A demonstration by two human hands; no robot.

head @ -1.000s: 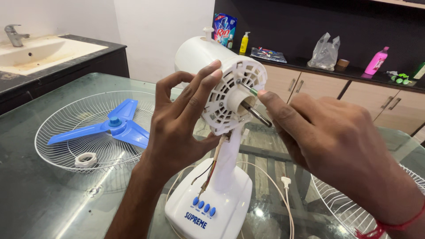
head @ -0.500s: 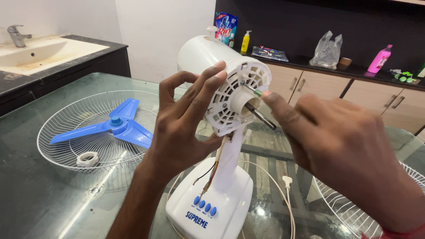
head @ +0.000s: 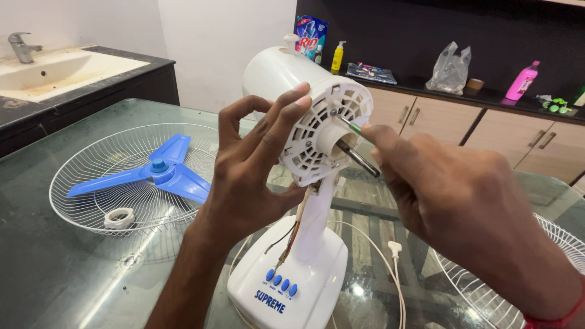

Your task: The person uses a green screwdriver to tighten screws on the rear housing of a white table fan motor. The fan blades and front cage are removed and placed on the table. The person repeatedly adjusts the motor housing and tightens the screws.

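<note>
Unmoved, left hand (head: 256,176) spreads open on fan motor (head: 317,122); right hand (head: 463,207) grips screwdriver (head: 348,125).

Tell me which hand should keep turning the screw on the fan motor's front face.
Right: the right hand holds the screwdriver, tip at the motor housing; the left hand steadies it.

Fan motor housing (head: 286,85) moulded in white plastic, glossy; vented front face (head: 323,131) smooth. Shaft (head: 359,161) seen as bare metal, shiny. Screwdriver (head: 348,125) shown with thin metal blade. Base (head: 292,274) finished in glossy white plastic, buttons (head: 280,283) blue plastic. Table (head: 73,280) topped with reflective glass. Grille (head: 103,176) formed of white-coated wire. Blade (head: 158,173) cast in smooth blue plastic.
</note>
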